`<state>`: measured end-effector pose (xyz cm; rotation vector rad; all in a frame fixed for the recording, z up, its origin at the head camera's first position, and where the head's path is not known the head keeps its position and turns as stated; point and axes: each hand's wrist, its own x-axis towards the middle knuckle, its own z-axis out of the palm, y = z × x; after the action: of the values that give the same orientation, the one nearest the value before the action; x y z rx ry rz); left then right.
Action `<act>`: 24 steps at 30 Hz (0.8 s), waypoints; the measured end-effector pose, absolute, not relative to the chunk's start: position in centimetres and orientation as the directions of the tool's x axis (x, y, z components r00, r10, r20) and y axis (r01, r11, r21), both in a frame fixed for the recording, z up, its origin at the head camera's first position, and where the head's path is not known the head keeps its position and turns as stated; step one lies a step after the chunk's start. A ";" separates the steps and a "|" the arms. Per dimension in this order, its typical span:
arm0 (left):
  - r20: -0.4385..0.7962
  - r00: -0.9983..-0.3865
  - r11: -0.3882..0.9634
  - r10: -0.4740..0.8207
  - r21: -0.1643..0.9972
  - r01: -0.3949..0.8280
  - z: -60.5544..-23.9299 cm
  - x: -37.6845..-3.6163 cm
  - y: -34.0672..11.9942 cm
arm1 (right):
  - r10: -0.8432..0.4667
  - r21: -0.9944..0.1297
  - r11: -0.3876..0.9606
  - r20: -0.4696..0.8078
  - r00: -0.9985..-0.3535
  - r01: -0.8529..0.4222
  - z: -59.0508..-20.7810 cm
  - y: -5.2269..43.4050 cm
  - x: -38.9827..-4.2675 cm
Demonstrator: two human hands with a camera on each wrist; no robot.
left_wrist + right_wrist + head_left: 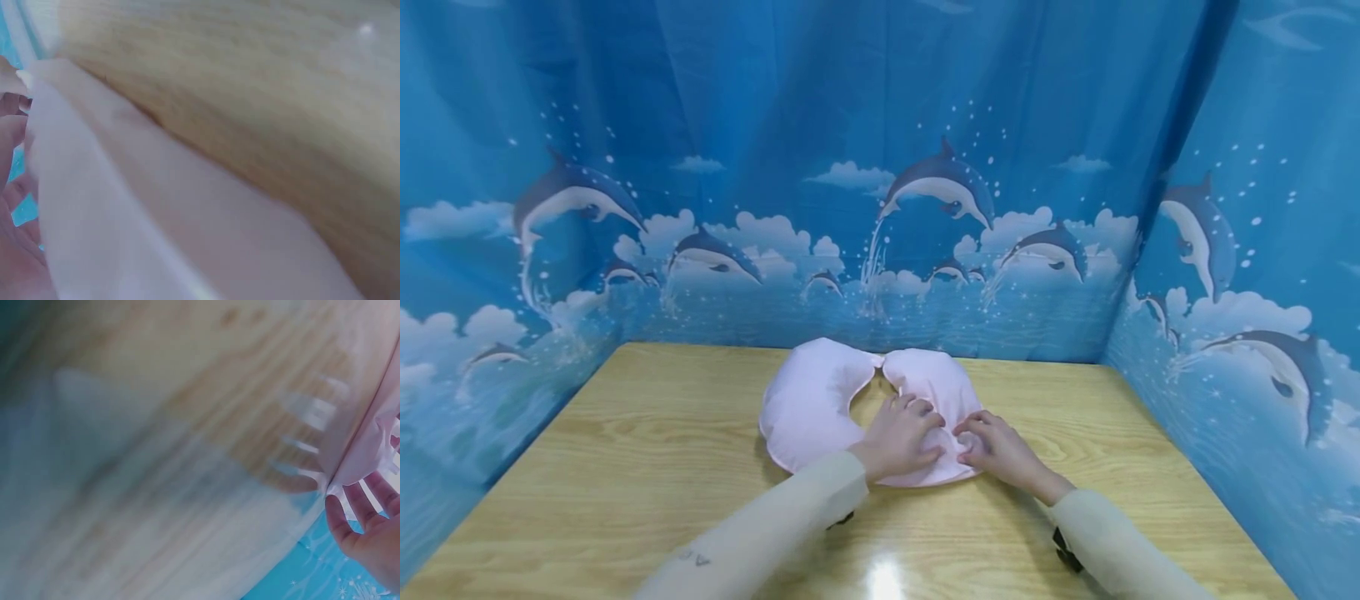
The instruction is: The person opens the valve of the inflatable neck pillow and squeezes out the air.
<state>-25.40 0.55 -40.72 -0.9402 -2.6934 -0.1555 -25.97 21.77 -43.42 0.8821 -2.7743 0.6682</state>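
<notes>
A pale pink U-shaped neck pillow (808,408) lies flat on the table, its two ends meeting at the far side. My left hand (901,437) rests on the near right part, fingers bent and thumb apart, holding a whitish bulge. From the right side, my right hand (1003,450) grips the pillow with fingers and thumb, close to the left. In the left wrist view, pink fabric (156,206) fills the foreground and partly hides my fingers (9,134). The right wrist view shows spread fingertips (337,515) at the pillow's edge (369,447); what lies beneath them is partly hidden.
The pillow is on a light wood-grain table (647,433). Blue curtains with dolphins and clouds (820,167) hang close behind the table and along both sides. Both forearms wear cream sleeves (775,525) and reach in from the near edge.
</notes>
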 end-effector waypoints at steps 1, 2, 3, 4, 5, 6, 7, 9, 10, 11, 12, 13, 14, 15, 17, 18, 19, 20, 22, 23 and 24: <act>0.303 -0.740 0.776 0.601 0.002 0.631 -40.5 -25.4 0.3 | -0.511 -0.366 0.729 0.272 -0.815 -0.579 -43.4 21.8 -26.0; 0.309 -0.730 0.768 0.610 -0.003 0.640 -40.2 -25.5 0.0 | -0.513 -0.365 0.728 0.272 -0.814 -0.580 -43.4 21.8 -26.0; 0.311 -0.724 0.763 0.615 -0.004 0.646 -39.9 -25.5 -0.3 | -0.515 -0.364 0.727 0.272 -0.813 -0.582 -43.4 21.8 -26.0; 0.315 -0.720 0.758 0.618 0.005 0.652 -39.5 -25.5 -0.7 | -0.518 -0.360 0.726 0.274 -0.810 -0.586 -43.4 21.9 -26.0; 0.315 -0.720 0.757 0.619 0.007 0.654 -39.2 -25.6 -1.1 | -0.521 -0.355 0.725 0.276 -0.808 -0.590 -43.5 21.9 -26.1; 0.316 -0.722 0.759 0.616 0.005 0.651 -38.8 -25.6 -1.5 | -0.524 -0.355 0.722 0.280 -0.804 -0.594 -43.5 21.9 -26.2; 0.313 -0.728 0.764 0.610 0.012 0.646 -38.5 -25.6 -1.8 | -0.528 -0.352 0.720 0.281 -0.802 -0.598 -43.5 22.0 -26.2; 0.307 -0.744 0.775 0.594 0.031 0.631 -37.9 -25.7 -2.7 | -0.531 -0.350 0.718 0.283 -0.799 -0.601 -43.5 22.0 -26.3; 0.308 -0.752 0.781 0.583 0.040 0.623 -37.7 -25.8 -3.1 | -0.532 -0.348 0.718 0.284 -0.798 -0.602 -43.6 22.0 -26.3; 0.305 -0.762 0.790 0.571 0.047 0.611 -37.6 -26.0 -3.5 | -0.532 -0.349 0.718 0.283 -0.798 -0.602 -43.6 22.0 -26.3; 0.309 -0.770 0.796 0.558 0.062 0.602 -37.4 -26.1 -4.0 | -0.532 -0.352 0.718 0.280 -0.799 -0.601 -43.6 22.0 -26.3; 0.309 -0.780 0.804 0.544 0.075 0.590 -37.3 -26.2 -4.5 | -0.530 -0.352 0.720 0.275 -0.802 -0.597 -43.6 22.0 -26.2; 0.313 -0.788 0.812 0.530 0.080 0.578 -37.2 -26.4 -5.0 | -0.529 -0.356 0.721 0.270 -0.804 -0.594 -43.6 22.0 -26.2; 0.311 -0.801 0.824 0.512 0.086 0.560 -37.1 -26.5 -5.6 | -0.527 -0.356 0.724 0.265 -0.807 -0.590 -43.6 22.0 -26.2; 0.311 -0.826 0.852 0.469 0.087 0.517 -36.9 -26.8 -6.6 | -0.526 -0.360 0.728 0.255 -0.812 -0.584 -43.6 22.0 -26.2; 0.310 -0.839 0.866 0.447 0.083 0.492 -36.9 -26.9 -7.2 | -0.525 -0.363 0.728 0.250 -0.814 -0.581 -43.6 22.0 -26.2; 0.304 -0.853 0.881 0.424 0.080 0.466 -36.8 -27.0 -7.7 | -0.524 -0.363 0.730 0.247 -0.815 -0.579 -43.6 22.0 -26.2; 0.304 -0.864 0.892 0.401 0.085 0.444 -36.7 -27.1 -8.2 | -0.524 -0.366 0.728 0.246 -0.815 -0.579 -43.6 22.0 -26.2; 0.296 -0.885 0.913 0.359 0.083 0.398 -36.7 -27.4 -9.1 | -0.525 -0.372 0.725 0.248 -0.814 -0.580 -43.7 22.0 -26.2; 0.294 -0.893 0.921 0.341 0.084 0.380 -36.8 -27.5 -9.6 | -0.525 -0.376 0.722 0.249 -0.814 -0.581 -43.7 22.0 -26.2; 0.292 -0.900 0.928 0.325 0.082 0.362 -37.0 -27.7 -10.0 | -0.526 -0.382 0.718 0.250 -0.813 -0.582 -43.7 22.0 -26.2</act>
<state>-27.68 -9.96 -36.95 -0.5117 -2.8126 -0.1947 -26.17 22.01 -43.69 0.9050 -2.7962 0.6842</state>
